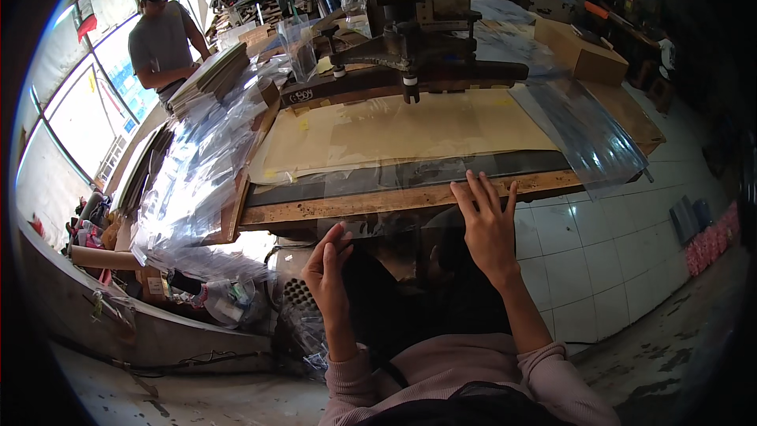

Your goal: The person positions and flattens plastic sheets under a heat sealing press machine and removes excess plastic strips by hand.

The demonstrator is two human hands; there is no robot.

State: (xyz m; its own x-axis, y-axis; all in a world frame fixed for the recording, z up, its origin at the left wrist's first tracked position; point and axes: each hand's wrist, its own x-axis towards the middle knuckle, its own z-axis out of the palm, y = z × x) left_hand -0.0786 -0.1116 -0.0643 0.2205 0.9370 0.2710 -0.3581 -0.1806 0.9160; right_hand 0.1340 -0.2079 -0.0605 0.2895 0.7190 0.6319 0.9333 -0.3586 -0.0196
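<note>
Fingers of the left hand (325, 264) bent, thumb close to index, at left side of a thin clear sheet (377, 203); can't tell if pinching. Fingers of the right hand (489, 233) open and spread, at sheet's right side near the table edge; contact unclear.

Biggest: wooden worktable (331, 209), in front of the person. Dark machine (406, 47) stands over its far side. Co-worker (162, 43) far left, next to a stack of boards (211, 77). Tan sheet (386, 130) covers most of the tabletop. Heap of clear plastic (193, 170) on the left, shiny. More clear sheets (591, 142) at table's right end, overhanging near edge. Cardboard box (579, 51) far right. Thin clear sheet sits between both hands, across table's near edge, outline faint. Dark strip (505, 164) along tan sheet's near side. Smallest: clear bottle (352, 1), far left of machine.
</note>
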